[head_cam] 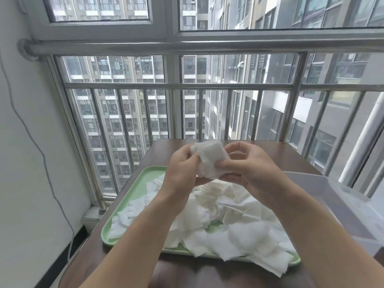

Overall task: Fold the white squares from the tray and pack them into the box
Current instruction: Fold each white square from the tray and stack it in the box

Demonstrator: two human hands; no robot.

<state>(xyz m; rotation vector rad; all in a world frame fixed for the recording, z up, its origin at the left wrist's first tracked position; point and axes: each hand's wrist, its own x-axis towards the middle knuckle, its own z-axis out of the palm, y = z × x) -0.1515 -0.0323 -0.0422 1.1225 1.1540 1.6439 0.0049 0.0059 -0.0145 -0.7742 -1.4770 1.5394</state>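
No text, label, brand, number or sign can be read anywhere in view. The pale green plastic tray, the soft white fabric squares heaped on it, the clear plastic box at the right edge of the brown worktop and the grey tower blocks outside carry no legible marks.

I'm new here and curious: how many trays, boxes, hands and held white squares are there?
Green tray: 1
Clear box: 1
Left hand and right hand: 2
Held white square: 1
Total: 5
The pile on the tray is too jumbled to count.
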